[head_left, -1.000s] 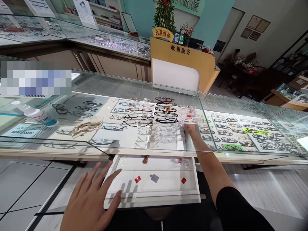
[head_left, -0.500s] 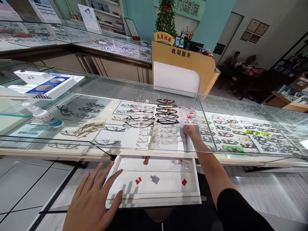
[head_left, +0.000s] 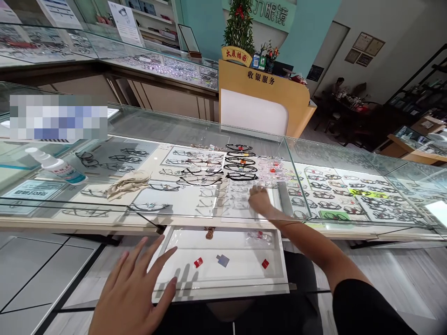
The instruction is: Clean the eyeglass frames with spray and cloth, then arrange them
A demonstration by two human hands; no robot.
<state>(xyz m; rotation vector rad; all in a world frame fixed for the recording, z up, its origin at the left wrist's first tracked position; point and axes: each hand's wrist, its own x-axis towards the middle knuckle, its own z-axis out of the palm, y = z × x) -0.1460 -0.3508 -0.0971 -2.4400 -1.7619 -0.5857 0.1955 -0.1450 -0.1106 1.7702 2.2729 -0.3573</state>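
Observation:
My right hand (head_left: 260, 201) reaches inside the glass display case, under the glass top, and hovers over the white tray (head_left: 181, 200) just in front of the row of black eyeglass frames (head_left: 240, 168) and clear frames (head_left: 272, 168). Its fingers are slightly apart and I see nothing in them. My left hand (head_left: 134, 288) is spread open above the near left corner of the pulled-out white drawer tray (head_left: 244, 279). In that drawer lie two red tags (head_left: 198, 262), a grey tag (head_left: 222, 260), a brown item (head_left: 210, 232) and a bagged clear frame (head_left: 259, 237).
On the glass top at the left lie a spray bottle (head_left: 57, 166) and a beige cloth (head_left: 127, 182). Several more eyeglass frames fill the case to the right (head_left: 349, 195). A yellow cashier desk (head_left: 265, 100) with a plant stands behind. A person sits far right at the back.
My right hand has drawn back toward me and to the left, away from the clear frames. My left hand has stayed spread over the drawer corner.

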